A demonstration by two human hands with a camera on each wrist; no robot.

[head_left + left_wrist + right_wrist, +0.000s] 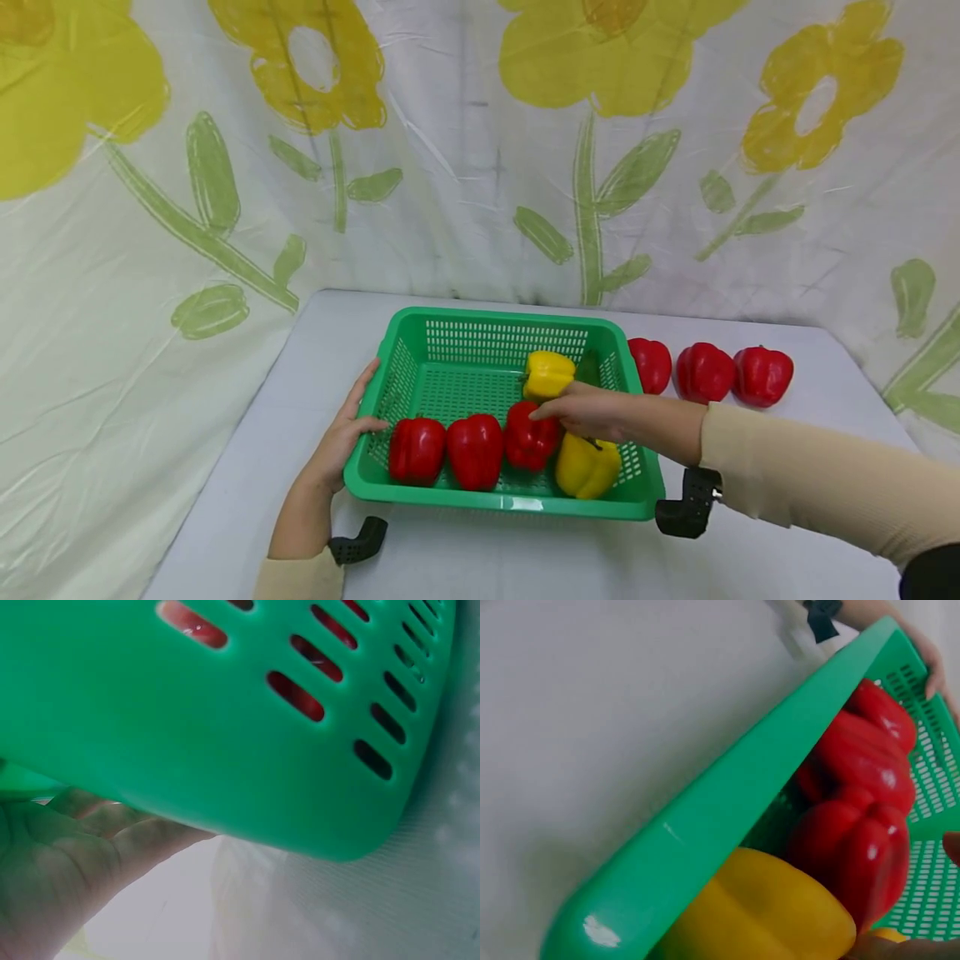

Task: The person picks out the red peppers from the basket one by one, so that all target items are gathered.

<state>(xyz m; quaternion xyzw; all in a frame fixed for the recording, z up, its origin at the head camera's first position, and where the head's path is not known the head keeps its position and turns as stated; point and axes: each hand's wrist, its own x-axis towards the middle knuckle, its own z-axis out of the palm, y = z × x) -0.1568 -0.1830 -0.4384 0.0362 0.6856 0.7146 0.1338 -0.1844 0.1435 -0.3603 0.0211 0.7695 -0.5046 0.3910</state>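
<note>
A green plastic basket (517, 502) with slotted walls stands on the table. My left hand (341, 437) grips its left rim, thumb over the edge; in the left wrist view the fingers (150, 838) lie along the rim. Inside, at the front, are a red bell pepper (417, 451), a second red pepper (476, 454), a third red pepper (528, 446) and a yellow pepper (587, 468). Another yellow pepper (548, 373) lies behind. Over the basket's right part, my right hand (592, 410) touches the third red pepper with its fingertips spread apart. Some of its fingers are hidden.
Right of the basket lie a red pepper (652, 365) partly behind the rim, another red pepper (705, 372) and one more red pepper (762, 375). A flower-printed curtain (465, 208) hangs behind the white table (817, 467).
</note>
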